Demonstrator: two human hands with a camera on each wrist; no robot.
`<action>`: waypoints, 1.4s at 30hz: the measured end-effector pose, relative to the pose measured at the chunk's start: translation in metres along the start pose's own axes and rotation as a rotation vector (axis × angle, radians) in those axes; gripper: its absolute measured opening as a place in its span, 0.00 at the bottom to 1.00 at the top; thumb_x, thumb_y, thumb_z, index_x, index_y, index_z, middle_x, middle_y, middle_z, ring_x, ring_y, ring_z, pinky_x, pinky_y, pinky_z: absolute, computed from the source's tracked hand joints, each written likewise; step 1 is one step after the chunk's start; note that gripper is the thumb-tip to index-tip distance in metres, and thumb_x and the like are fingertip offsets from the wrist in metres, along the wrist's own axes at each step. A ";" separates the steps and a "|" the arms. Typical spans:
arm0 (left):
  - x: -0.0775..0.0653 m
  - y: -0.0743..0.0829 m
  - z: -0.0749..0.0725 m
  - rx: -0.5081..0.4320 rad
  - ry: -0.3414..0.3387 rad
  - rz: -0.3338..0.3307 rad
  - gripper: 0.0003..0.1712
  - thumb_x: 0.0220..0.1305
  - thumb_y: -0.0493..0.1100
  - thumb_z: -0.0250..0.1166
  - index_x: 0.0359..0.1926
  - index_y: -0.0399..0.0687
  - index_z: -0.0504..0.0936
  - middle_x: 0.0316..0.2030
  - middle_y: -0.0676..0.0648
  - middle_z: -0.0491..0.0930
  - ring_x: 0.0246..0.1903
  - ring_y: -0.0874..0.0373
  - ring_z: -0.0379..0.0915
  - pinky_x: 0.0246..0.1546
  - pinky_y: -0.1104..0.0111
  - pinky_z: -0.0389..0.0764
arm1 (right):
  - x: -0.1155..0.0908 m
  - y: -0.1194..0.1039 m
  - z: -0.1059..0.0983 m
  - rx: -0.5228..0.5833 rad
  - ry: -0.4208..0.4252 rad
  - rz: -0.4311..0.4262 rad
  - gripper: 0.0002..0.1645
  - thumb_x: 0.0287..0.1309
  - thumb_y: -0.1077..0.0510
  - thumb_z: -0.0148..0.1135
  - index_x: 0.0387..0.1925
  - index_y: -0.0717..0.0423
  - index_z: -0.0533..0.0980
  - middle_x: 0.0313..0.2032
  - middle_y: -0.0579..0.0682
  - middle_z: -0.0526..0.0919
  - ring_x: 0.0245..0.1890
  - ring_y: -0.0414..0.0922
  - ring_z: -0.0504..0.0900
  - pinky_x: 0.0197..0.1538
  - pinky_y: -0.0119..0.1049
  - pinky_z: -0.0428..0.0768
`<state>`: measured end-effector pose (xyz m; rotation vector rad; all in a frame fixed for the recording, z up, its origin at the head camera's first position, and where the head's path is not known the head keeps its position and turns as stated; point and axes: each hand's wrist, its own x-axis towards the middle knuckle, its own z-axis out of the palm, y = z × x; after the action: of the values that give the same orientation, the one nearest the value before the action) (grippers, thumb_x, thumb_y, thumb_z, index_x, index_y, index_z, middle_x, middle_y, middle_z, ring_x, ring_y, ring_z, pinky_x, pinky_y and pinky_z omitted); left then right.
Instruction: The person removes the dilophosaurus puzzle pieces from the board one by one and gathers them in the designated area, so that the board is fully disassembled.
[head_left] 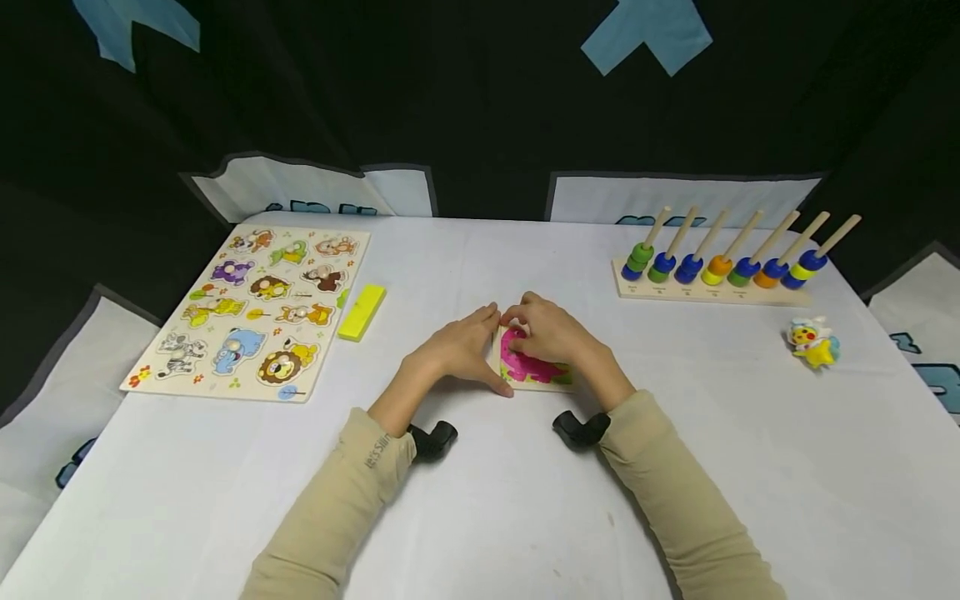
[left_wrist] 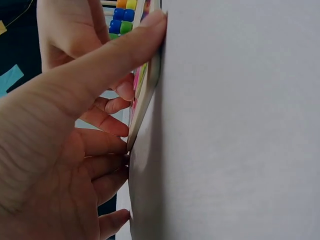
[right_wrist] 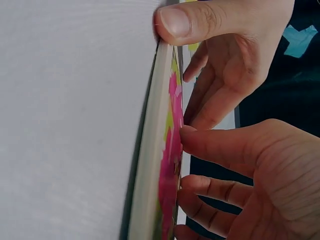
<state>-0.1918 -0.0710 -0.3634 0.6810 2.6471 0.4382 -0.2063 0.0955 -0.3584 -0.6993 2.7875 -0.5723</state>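
Observation:
A small wooden puzzle board [head_left: 536,387] with a pink dinosaur picture [head_left: 528,367] lies flat on the white table, partly hidden by both hands. My left hand [head_left: 468,346] spans its left side; the thumb touches the near edge, as the left wrist view shows, and the other fingers reach along the far left. Over the upper part of the picture bends my right hand [head_left: 551,329], thumb and curled fingertips on the pink dinosaur puzzle piece [right_wrist: 170,165]. In the right wrist view the board's pale side edge [right_wrist: 147,165] stands out beside the fingers.
To the left lies a large animal puzzle board [head_left: 247,312], with a yellow block [head_left: 362,312] beside it. A bead-stacking rack [head_left: 712,287] with several pegs stands at the back right. Nearer on the right sits a small yellow figurine [head_left: 813,342]. Dark curtain [head_left: 480,100] hangs behind the table.

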 end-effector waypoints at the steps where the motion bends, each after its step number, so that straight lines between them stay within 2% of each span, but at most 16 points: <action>1: 0.000 -0.001 0.000 -0.003 0.007 0.003 0.69 0.33 0.68 0.71 0.70 0.43 0.46 0.71 0.46 0.42 0.70 0.54 0.39 0.67 0.55 0.54 | 0.000 0.000 0.000 -0.009 0.001 -0.004 0.21 0.50 0.57 0.62 0.49 0.53 0.77 0.37 0.53 0.72 0.33 0.45 0.69 0.37 0.35 0.72; 10: -0.001 -0.003 0.003 -0.007 0.029 0.009 0.68 0.33 0.69 0.70 0.69 0.42 0.47 0.71 0.45 0.43 0.70 0.54 0.39 0.67 0.53 0.55 | 0.003 0.001 0.008 -0.020 0.005 0.004 0.15 0.50 0.58 0.60 0.42 0.55 0.74 0.39 0.53 0.69 0.33 0.45 0.68 0.36 0.35 0.71; 17: -0.002 -0.003 0.000 0.000 0.033 0.003 0.68 0.33 0.69 0.70 0.70 0.43 0.47 0.71 0.45 0.44 0.70 0.54 0.39 0.67 0.55 0.54 | 0.003 -0.002 0.003 -0.086 0.012 0.002 0.20 0.52 0.56 0.61 0.49 0.51 0.75 0.43 0.53 0.71 0.37 0.47 0.73 0.43 0.40 0.77; 21: -0.003 -0.003 0.000 0.004 0.022 -0.004 0.68 0.34 0.69 0.69 0.70 0.43 0.47 0.71 0.45 0.43 0.71 0.54 0.38 0.68 0.55 0.53 | 0.002 -0.002 0.000 -0.108 -0.017 -0.016 0.21 0.53 0.55 0.61 0.51 0.50 0.75 0.44 0.53 0.71 0.38 0.47 0.73 0.47 0.42 0.77; 25: -0.003 -0.002 0.000 -0.003 0.022 -0.002 0.68 0.34 0.69 0.69 0.70 0.44 0.46 0.71 0.45 0.43 0.71 0.54 0.38 0.68 0.55 0.53 | 0.003 -0.002 -0.002 -0.109 -0.041 -0.012 0.22 0.52 0.55 0.61 0.51 0.50 0.74 0.43 0.54 0.71 0.37 0.47 0.73 0.47 0.42 0.78; 35: -0.003 -0.001 0.001 -0.012 0.027 0.002 0.69 0.34 0.69 0.69 0.70 0.47 0.43 0.71 0.46 0.42 0.71 0.54 0.38 0.68 0.54 0.53 | 0.010 0.000 -0.004 -0.064 -0.130 0.021 0.18 0.54 0.56 0.58 0.48 0.46 0.69 0.42 0.53 0.67 0.36 0.48 0.73 0.39 0.39 0.75; 42: -0.003 -0.001 0.002 -0.005 0.022 -0.001 0.69 0.34 0.69 0.69 0.70 0.46 0.43 0.71 0.46 0.42 0.71 0.55 0.38 0.68 0.54 0.53 | 0.011 0.002 -0.005 0.000 -0.149 0.023 0.18 0.52 0.57 0.58 0.46 0.46 0.68 0.42 0.54 0.66 0.38 0.49 0.72 0.40 0.39 0.75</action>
<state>-0.1889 -0.0732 -0.3644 0.6772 2.6657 0.4540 -0.2185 0.0935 -0.3558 -0.6797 2.6540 -0.4951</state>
